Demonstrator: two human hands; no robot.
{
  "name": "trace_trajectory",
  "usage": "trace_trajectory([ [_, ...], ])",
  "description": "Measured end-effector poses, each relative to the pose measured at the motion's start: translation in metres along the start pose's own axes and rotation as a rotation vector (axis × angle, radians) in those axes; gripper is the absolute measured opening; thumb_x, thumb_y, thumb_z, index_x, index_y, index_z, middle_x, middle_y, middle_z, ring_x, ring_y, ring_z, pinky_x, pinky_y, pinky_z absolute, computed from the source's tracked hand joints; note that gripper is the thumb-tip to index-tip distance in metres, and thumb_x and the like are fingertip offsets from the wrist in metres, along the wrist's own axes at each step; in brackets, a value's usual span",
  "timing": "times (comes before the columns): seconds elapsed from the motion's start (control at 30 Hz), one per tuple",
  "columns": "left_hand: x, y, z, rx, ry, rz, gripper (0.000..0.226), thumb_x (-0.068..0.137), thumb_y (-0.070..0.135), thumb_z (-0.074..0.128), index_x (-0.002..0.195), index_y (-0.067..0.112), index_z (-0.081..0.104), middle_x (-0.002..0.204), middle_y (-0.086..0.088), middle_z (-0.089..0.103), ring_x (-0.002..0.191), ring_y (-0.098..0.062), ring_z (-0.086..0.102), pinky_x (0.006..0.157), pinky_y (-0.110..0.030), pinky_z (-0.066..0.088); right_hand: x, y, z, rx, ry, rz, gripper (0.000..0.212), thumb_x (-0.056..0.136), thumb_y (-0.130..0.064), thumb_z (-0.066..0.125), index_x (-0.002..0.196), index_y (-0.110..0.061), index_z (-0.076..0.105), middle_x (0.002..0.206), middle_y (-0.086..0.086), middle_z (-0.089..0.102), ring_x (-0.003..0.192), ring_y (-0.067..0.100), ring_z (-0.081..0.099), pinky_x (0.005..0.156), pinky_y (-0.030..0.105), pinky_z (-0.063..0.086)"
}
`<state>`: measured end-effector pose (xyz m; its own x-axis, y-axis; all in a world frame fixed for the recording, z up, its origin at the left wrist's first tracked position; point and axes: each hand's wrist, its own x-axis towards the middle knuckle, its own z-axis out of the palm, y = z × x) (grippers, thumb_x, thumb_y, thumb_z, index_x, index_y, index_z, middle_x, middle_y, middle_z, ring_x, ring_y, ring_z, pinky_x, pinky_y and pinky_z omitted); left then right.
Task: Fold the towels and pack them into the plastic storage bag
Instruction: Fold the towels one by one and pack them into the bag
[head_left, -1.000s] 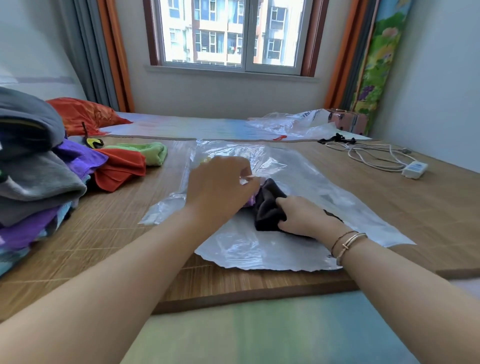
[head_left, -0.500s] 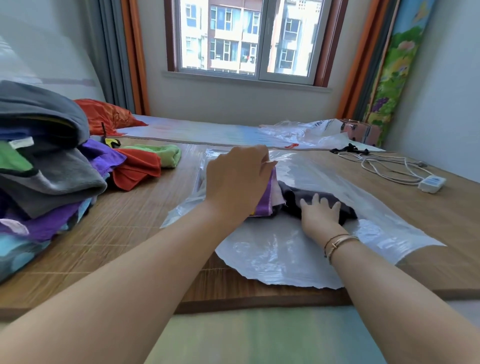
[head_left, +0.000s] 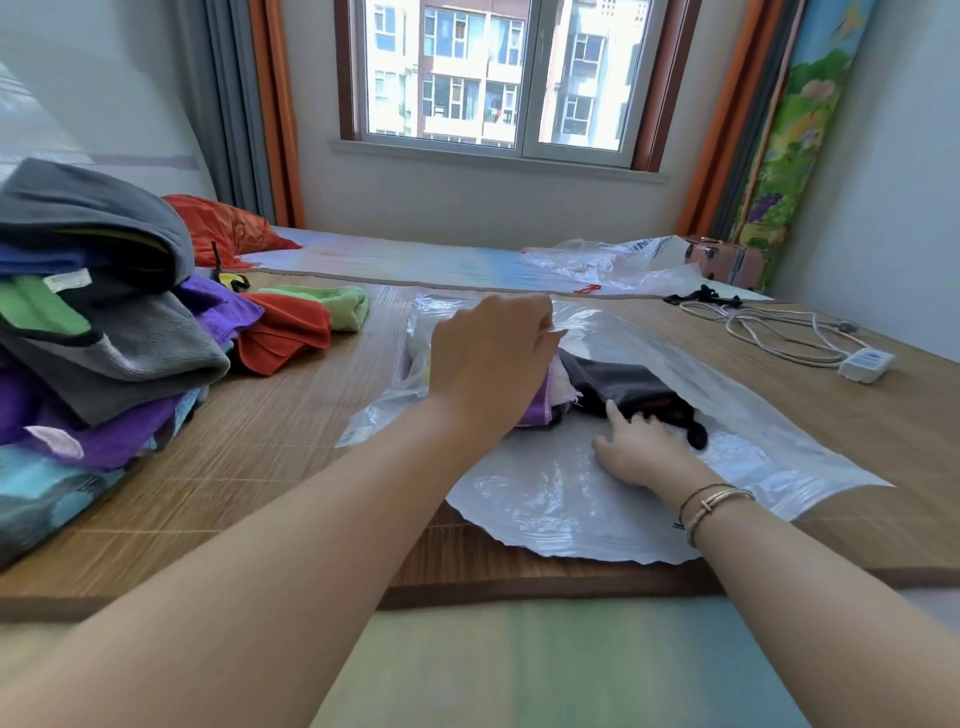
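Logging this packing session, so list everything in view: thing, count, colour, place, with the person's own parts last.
plastic storage bag: one, clear, flat on the mat, centre.
dark towel: one, dark grey, at the bag's mouth.
purple towel: one, purple, under the left hand.
towel pile: one heap, grey, purple, green, blue, far left.
red towel: one, red, beside the pile.
green towel: one, light green, behind the red one.
cable: one, white, right.
adapter: one, white, at the cable's end.
mat: one, tan bamboo.
left hand: grip on the bag's upper film.
right hand: fingers straight, touching the dark towel.
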<state>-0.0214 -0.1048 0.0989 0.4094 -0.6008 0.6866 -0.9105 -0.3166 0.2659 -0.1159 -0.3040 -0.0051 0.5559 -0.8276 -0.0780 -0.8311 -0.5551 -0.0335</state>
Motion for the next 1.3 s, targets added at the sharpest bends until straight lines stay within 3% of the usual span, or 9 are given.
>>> trace_trajectory([
  [0.13, -0.011, 0.001, 0.002, 0.020, -0.116, -0.009, 0.016, 0.096, 0.035, 0.048, 0.100, 0.024, 0.059, 0.104, 0.005, 0.065, 0.092, -0.024, 0.060, 0.068, -0.029, 0.035, -0.052, -0.011, -0.008, -0.006, 0.143, -0.126, 0.056, 0.097, -0.034, 0.032, 0.149, -0.015, 0.025, 0.150, 0.012, 0.035, 0.132, 0.031, 0.039, 0.105, 0.046, 0.035],
  [0.23, -0.028, -0.005, 0.001, -0.012, -0.253, 0.006, 0.023, 0.095, 0.039, 0.050, 0.114, 0.026, 0.055, 0.117, 0.005, 0.061, 0.101, -0.023, 0.058, 0.072, -0.030, 0.035, -0.109, -0.022, -0.014, 0.026, 0.328, -0.269, 0.033, 0.095, -0.032, 0.040, 0.117, -0.014, 0.056, 0.118, 0.007, 0.060, 0.104, 0.027, 0.057, 0.082, 0.036, 0.047],
  [0.33, -0.048, -0.022, -0.011, -0.048, -0.373, 0.021, 0.045, 0.088, 0.053, 0.056, 0.125, 0.027, 0.051, 0.126, 0.008, 0.054, 0.109, -0.021, 0.056, 0.078, -0.033, 0.045, -0.169, -0.043, -0.027, 0.039, 0.454, -0.402, 0.023, 0.092, -0.034, 0.043, 0.092, -0.018, 0.060, 0.090, 0.004, 0.064, 0.087, 0.027, 0.060, 0.065, 0.033, 0.043],
  [0.47, -0.075, -0.064, -0.044, 0.018, -0.371, -0.035, 0.054, 0.084, 0.057, 0.059, 0.128, 0.028, 0.049, 0.129, 0.008, 0.054, 0.111, -0.020, 0.055, 0.082, -0.033, 0.045, -0.216, -0.094, -0.053, 0.146, 0.549, -0.573, 0.020, 0.090, -0.037, 0.044, 0.076, -0.023, 0.048, 0.079, -0.001, 0.065, 0.077, 0.024, 0.060, 0.062, 0.030, 0.041],
  [0.7, -0.119, -0.171, -0.132, 0.333, -0.171, -0.078, 0.042, 0.086, 0.049, 0.059, 0.118, 0.020, 0.060, 0.113, 0.003, 0.065, 0.106, -0.020, 0.057, 0.094, -0.037, 0.042, -0.203, -0.219, -0.060, 0.256, 0.518, -0.763, 0.021, 0.090, -0.036, 0.044, 0.087, -0.022, 0.060, 0.086, -0.001, 0.067, 0.081, 0.022, 0.062, 0.067, 0.029, 0.046],
  [0.83, -0.129, -0.229, -0.184, 0.399, 0.014, -0.131, 0.034, 0.079, 0.035, 0.067, 0.107, 0.017, 0.065, 0.108, 0.000, 0.068, 0.104, -0.024, 0.060, 0.090, -0.039, 0.046, -0.185, -0.299, -0.065, 0.523, 0.434, -0.816, 0.014, 0.087, -0.029, 0.050, 0.090, -0.021, 0.061, 0.097, -0.006, 0.062, 0.087, 0.019, 0.058, 0.066, 0.029, 0.040],
  [0.93, -0.131, -0.264, -0.209, 0.412, 0.007, -0.220, 0.038, 0.081, 0.034, 0.063, 0.115, 0.018, 0.061, 0.118, 0.002, 0.062, 0.111, -0.024, 0.055, 0.095, -0.042, 0.044, -0.159, -0.351, -0.079, 0.711, 0.406, -0.873, 0.021, 0.085, -0.023, 0.056, 0.106, -0.019, 0.056, 0.116, -0.003, 0.048, 0.099, 0.017, 0.052, 0.077, 0.032, 0.045],
  [1.2, -0.117, -0.307, -0.203, 0.198, -0.046, -0.358, 0.056, 0.090, 0.035, 0.058, 0.143, 0.027, 0.039, 0.145, 0.007, 0.042, 0.131, -0.019, 0.041, 0.108, -0.038, 0.035, -0.077, -0.425, -0.117, 0.941, 0.164, -0.534, 0.080, 0.089, -0.024, 0.061, 0.150, -0.016, 0.012, 0.142, 0.022, 0.033, 0.119, 0.036, 0.048, 0.086, 0.034, 0.040],
  [1.3, -0.107, -0.311, -0.191, 0.129, -0.065, -0.338, 0.061, 0.090, 0.036, 0.057, 0.146, 0.029, 0.033, 0.147, 0.008, 0.039, 0.135, -0.016, 0.037, 0.110, -0.039, 0.034, -0.056, -0.438, -0.117, 0.933, 0.107, -0.490, 0.072, 0.089, -0.022, 0.060, 0.149, -0.014, 0.020, 0.132, 0.020, 0.048, 0.115, 0.036, 0.053, 0.081, 0.033, 0.042],
])
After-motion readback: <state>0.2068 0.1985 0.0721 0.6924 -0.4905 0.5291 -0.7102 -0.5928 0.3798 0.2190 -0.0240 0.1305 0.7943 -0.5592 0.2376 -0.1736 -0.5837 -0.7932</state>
